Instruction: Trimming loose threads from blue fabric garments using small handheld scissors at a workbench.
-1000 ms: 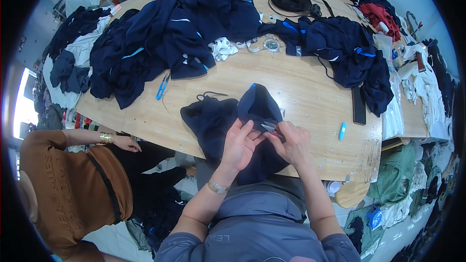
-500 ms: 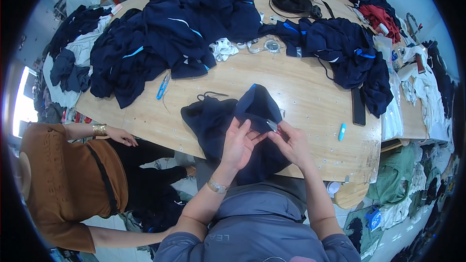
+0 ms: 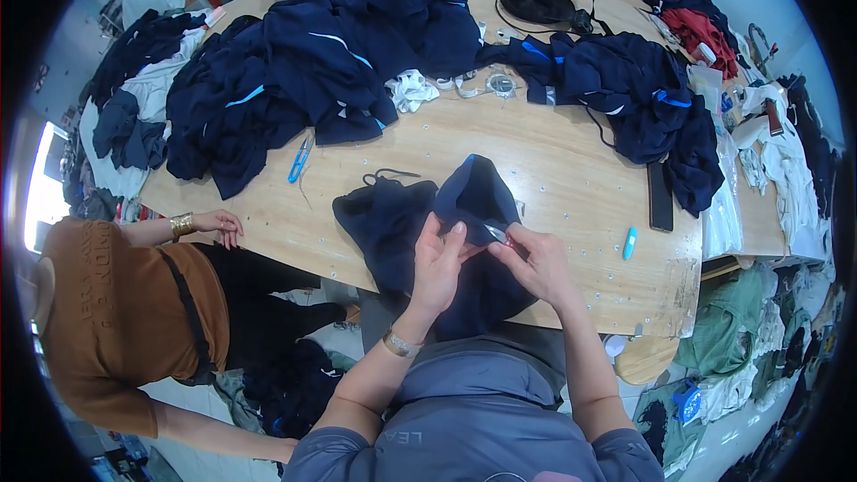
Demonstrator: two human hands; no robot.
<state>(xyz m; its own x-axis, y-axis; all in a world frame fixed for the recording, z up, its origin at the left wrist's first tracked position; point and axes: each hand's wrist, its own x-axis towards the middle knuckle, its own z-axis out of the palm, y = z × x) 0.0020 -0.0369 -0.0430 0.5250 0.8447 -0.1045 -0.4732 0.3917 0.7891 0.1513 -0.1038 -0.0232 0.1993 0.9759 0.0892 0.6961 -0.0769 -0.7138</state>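
A dark navy garment [image 3: 402,223] lies on the wooden table [image 3: 571,170] in front of me, hanging over its near edge. My left hand [image 3: 439,261] pinches a fold of the cloth near the garment's middle. My right hand [image 3: 532,259] meets it from the right and holds a small metal tool [image 3: 495,232] between its fingertips, touching the same fold. A raised part of the garment [image 3: 478,192] stands up just behind both hands.
Heaps of navy clothing [image 3: 312,62] cover the far left and the right [image 3: 625,89] of the table. Blue snips [image 3: 300,159], a blue marker [image 3: 629,243] and a black flat object [image 3: 661,196] lie loose. A person in a brown top [image 3: 125,303] stands at the left, hand on the edge.
My hands stay at the same fold with small finger shifts. The person at the left has drawn closer along the table edge, and another person's hands now reach a black item at the far side.
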